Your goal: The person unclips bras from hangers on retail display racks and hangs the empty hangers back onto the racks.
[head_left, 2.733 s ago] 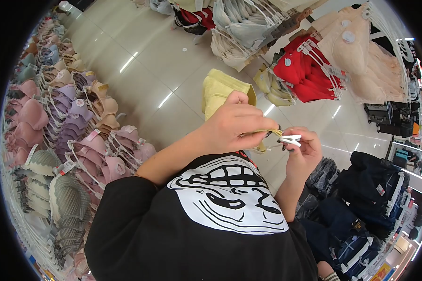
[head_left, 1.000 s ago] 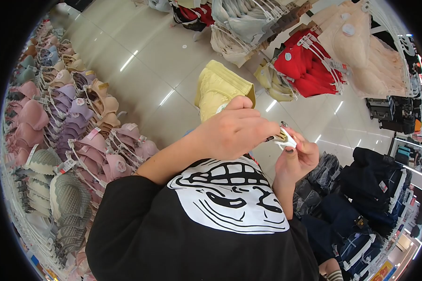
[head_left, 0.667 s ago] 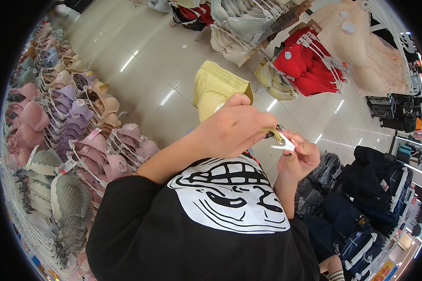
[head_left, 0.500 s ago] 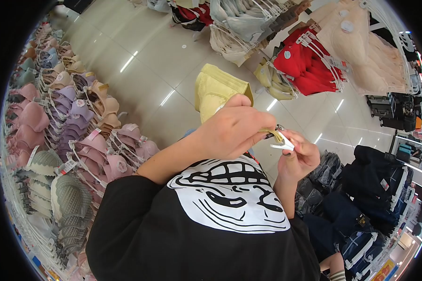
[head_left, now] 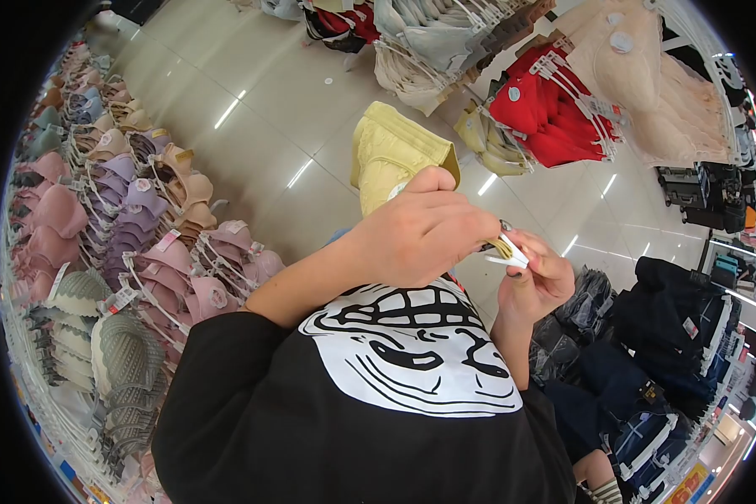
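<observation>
A pale yellow bra [head_left: 399, 151] hangs beyond my left hand [head_left: 424, 231], partly hidden by it. The fingers of that hand are closed in a pinch, with a thin yellow edge of the bra showing at their tips. My right hand [head_left: 539, 273] is closed around a white hanger clip [head_left: 510, 254], whose jaws point toward the left hand. A folded bit of yellow fabric lies between the jaws. Both hands are nearly touching in front of the black T-shirt [head_left: 353, 445] with a white printed face.
Rows of pink, lilac and beige bras [head_left: 134, 197] line the rack at left. Red bras [head_left: 546, 109] and beige garments [head_left: 638, 76] hang at upper right. Dark folded clothes [head_left: 613, 370] lie at right. Another person's arm [head_left: 595, 470] shows at lower right. Tiled floor [head_left: 269, 118] lies beyond.
My left hand has shifted slightly right, closer to the clip. The yellow bra has swung a little up and right. My right hand has hardly moved and still holds the clip.
</observation>
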Demonstrator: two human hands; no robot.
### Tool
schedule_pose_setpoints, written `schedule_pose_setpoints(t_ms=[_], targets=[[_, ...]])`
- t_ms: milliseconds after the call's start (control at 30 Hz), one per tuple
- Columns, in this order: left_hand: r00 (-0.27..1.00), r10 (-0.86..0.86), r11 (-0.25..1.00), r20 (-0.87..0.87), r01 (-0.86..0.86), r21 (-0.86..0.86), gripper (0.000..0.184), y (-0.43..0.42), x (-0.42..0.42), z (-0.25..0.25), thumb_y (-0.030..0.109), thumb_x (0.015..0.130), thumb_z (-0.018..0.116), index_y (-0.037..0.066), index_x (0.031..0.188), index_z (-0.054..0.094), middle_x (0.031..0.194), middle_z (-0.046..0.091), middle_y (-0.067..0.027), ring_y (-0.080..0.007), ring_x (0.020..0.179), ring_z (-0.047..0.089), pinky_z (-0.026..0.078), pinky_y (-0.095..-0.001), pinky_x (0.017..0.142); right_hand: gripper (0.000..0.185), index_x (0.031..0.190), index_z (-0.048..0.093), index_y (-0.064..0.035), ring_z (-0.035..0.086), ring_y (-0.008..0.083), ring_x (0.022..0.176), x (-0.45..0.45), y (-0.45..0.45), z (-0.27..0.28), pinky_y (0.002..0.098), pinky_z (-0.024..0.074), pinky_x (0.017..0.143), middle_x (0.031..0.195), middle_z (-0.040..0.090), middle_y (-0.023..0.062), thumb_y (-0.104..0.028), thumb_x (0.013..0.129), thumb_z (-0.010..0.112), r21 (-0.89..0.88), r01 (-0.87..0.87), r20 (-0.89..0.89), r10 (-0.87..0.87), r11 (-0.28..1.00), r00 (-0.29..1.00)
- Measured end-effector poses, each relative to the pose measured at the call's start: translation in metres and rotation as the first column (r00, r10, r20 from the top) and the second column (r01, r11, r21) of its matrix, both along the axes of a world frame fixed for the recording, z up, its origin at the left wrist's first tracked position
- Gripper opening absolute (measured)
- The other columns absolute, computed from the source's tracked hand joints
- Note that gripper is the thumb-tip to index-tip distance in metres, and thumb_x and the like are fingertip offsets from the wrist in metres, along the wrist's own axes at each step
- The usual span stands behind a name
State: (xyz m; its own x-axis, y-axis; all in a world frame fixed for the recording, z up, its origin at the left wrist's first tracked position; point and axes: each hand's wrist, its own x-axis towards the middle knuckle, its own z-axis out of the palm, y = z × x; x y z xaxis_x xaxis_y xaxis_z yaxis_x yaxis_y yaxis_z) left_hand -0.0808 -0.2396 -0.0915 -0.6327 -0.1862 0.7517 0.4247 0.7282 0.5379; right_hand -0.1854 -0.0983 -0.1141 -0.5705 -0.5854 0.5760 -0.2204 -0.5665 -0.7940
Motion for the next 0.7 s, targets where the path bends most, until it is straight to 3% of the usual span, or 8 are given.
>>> schedule_pose_setpoints(t_ms=[433,533,700], targets=[[0.999,0.031,0.999,-0.027,-0.031,-0.014,0.017,-0.0020,-0.0015,-0.0044,0.004,0.067,0.056,0.004,0.083,0.053,0.063,0.050,-0.0018,-0.0162,0.055,0.048,0.032,-0.0285,0.060,0.018,0.088,0.052,0.0021,0.060,0.0332,0.086,0.0007,-0.0051,0.0011,0.0408,0.0476,0.076,0.088,0.060,0.0274,-0.001,0.074,0.064,0.019,0.030,-0.030,-0.030,0.999,0.999],[0.999,0.032,0.999,-0.029,-0.032,-0.014,0.016,-0.0036,-0.0013,-0.0049,0.005,0.068,0.056,0.004,0.084,0.053,0.063,0.050,-0.0016,-0.0161,0.055,0.047,0.031,-0.0286,0.059,0.021,0.091,0.051,0.0023,0.059,0.0327,0.087,0.0058,-0.0074,0.0030,0.0381,0.0487,0.074,0.090,0.059,0.0277,0.000,0.075,0.063,-0.013,-0.007,0.121,0.009,1.000,0.993],[0.999,0.022,1.000,-0.037,-0.023,-0.011,0.014,-0.0063,-0.0010,-0.0043,0.006,0.070,0.054,0.005,0.084,0.052,0.062,0.049,-0.0014,-0.0164,0.055,0.046,0.031,-0.0284,0.059,0.022,0.093,0.050,0.0025,0.059,0.0317,0.087,0.0022,-0.0071,0.0000,0.0369,0.0489,0.074,0.090,0.059,0.0279,0.001,0.075,0.063,-0.005,-0.050,0.101,0.050,0.999,0.994]])
